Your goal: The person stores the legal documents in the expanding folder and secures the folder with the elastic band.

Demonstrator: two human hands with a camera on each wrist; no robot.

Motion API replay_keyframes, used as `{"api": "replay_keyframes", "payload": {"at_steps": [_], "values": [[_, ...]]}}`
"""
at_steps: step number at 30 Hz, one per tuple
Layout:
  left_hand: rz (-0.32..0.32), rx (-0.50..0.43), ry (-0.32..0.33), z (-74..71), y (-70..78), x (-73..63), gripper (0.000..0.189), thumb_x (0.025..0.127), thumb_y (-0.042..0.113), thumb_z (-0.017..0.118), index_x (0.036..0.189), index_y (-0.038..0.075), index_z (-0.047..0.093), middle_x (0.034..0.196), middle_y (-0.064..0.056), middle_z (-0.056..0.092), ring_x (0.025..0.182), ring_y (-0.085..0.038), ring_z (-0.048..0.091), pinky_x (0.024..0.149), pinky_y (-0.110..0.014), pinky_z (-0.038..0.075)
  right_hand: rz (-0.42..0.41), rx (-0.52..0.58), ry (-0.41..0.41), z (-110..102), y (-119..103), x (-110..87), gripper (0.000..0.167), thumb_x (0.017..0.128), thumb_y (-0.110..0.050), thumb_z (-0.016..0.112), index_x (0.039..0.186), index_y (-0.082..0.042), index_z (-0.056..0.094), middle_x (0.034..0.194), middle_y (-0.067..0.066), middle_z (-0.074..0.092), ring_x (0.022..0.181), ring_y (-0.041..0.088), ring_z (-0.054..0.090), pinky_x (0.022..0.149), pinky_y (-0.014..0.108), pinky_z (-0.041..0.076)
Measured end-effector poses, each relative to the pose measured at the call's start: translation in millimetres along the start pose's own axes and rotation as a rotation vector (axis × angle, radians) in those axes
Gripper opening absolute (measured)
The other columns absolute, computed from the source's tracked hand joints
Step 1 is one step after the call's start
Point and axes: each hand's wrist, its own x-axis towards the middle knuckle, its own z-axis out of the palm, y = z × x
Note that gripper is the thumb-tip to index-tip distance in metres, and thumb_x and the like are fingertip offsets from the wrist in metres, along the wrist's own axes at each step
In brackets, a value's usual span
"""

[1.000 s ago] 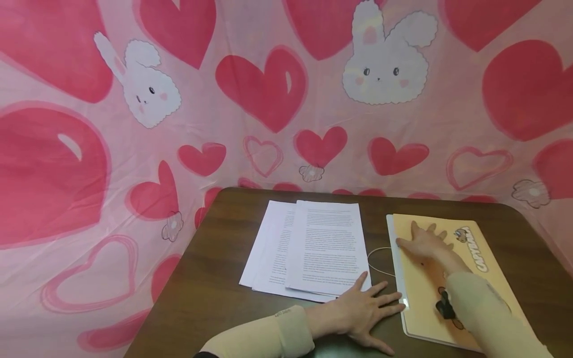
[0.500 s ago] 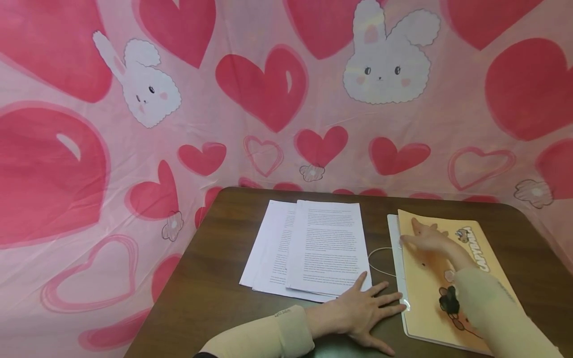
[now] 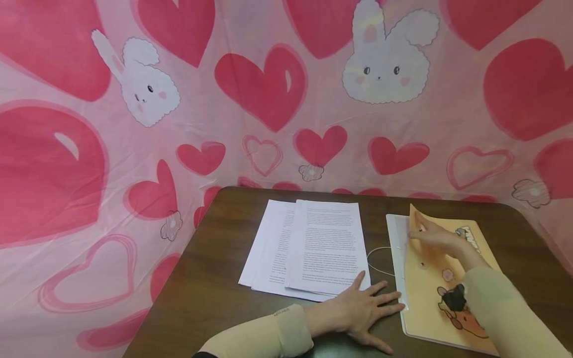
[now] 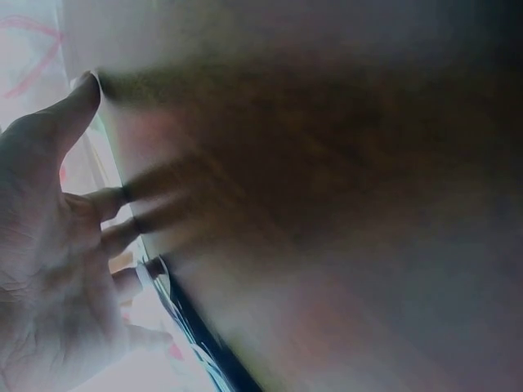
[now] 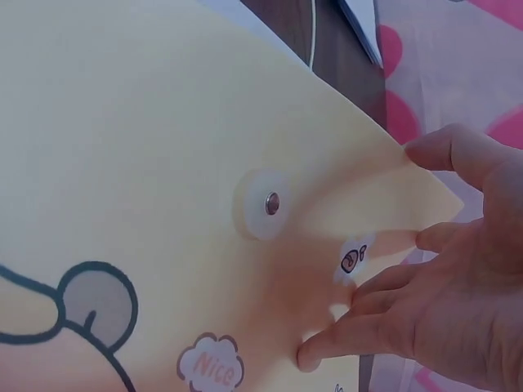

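Note:
A cream-yellow folder (image 3: 421, 283) printed with a capybara and lettering lies on the right of the table. At its far left corner my right hand (image 3: 436, 236) grips the front cover's edge, thumb at the edge and fingers on the printed side. The cover bows upward there, baring a white strip (image 3: 395, 233) beneath. In the right wrist view a metal snap (image 5: 272, 203) shows on the cover (image 5: 163, 122). My left hand (image 3: 364, 309) lies spread on the table, fingertips reaching the folder's lower left edge, index finger over a paper's corner.
Two overlapping stacks of printed paper, the nearer one (image 3: 331, 248) partly covering the other (image 3: 268, 248), lie left of the folder. A thin white cord (image 3: 379, 272) loops out from the folder's left side. Behind the brown table (image 3: 201, 298) hangs a pink heart-patterned cloth (image 3: 322, 114).
My right hand went from lying spread on the cover to taking its left edge, lifting and bending it up to the right. My left hand has stayed put.

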Motion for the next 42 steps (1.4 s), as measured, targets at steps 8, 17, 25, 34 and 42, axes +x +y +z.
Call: {"api": "replay_keyframes", "payload": {"at_steps": [8, 17, 25, 34, 42], "values": [[0.006, -0.008, 0.001, 0.8, -0.4, 0.0, 0.098, 0.093, 0.100, 0.030, 0.174, 0.053, 0.000, 0.183, 0.028, 0.002, 0.173, -0.005, 0.008, 0.137, -0.049, 0.025, 0.042, 0.126, -0.033, -5.9, 11.9, -0.3, 0.100, 0.114, -0.025, 0.051, 0.163, -0.009, -0.035, 0.165, 0.048, -0.028, 0.151, 0.077, -0.015, 0.111, 0.098, 0.009], [0.008, -0.019, 0.008, 2.0, -1.0, 0.0, 0.098, 0.093, 0.099, 0.032, 0.174, 0.053, 0.001, 0.184, 0.028, 0.002, 0.173, -0.006, 0.010, 0.136, -0.050, 0.025, 0.025, 0.346, -0.050, -9.4, 17.3, -7.6, 0.099, 0.111, -0.012, 0.046, 0.159, -0.024, -0.039, 0.160, 0.043, -0.043, 0.149, 0.070, -0.036, 0.114, 0.095, -0.003], [0.008, -0.024, -0.009, 0.3, -0.7, 0.0, 0.097, 0.093, 0.099, 0.031, 0.173, 0.054, -0.001, 0.183, 0.029, 0.001, 0.173, -0.005, 0.008, 0.136, -0.051, 0.025, -0.006, 0.467, -0.088, -11.8, 23.7, -9.8, 0.098, 0.111, -0.004, 0.041, 0.156, -0.026, -0.043, 0.163, 0.032, -0.047, 0.150, 0.061, -0.043, 0.116, 0.092, -0.008], [0.003, -0.015, 0.008, 0.8, -1.6, -1.3, 0.098, 0.093, 0.099, 0.031, 0.174, 0.053, 0.001, 0.183, 0.028, 0.003, 0.173, -0.006, 0.009, 0.136, -0.051, 0.026, -0.029, 0.505, -0.015, -9.2, 29.9, -7.6, 0.095, 0.109, -0.003, 0.039, 0.162, -0.014, -0.039, 0.115, 0.024, 0.056, 0.094, 0.001, 0.052, 0.118, 0.046, 0.047], [0.010, -0.025, 0.013, 0.6, -1.2, -2.0, 0.098, 0.094, 0.098, 0.032, 0.174, 0.052, 0.001, 0.184, 0.028, 0.003, 0.173, -0.006, 0.010, 0.136, -0.051, 0.026, -0.040, 0.608, -0.014, -5.8, 31.1, -7.6, 0.098, 0.109, 0.002, 0.041, 0.160, -0.019, -0.040, 0.154, 0.028, 0.053, 0.148, 0.029, 0.057, 0.130, 0.054, 0.042]]}}
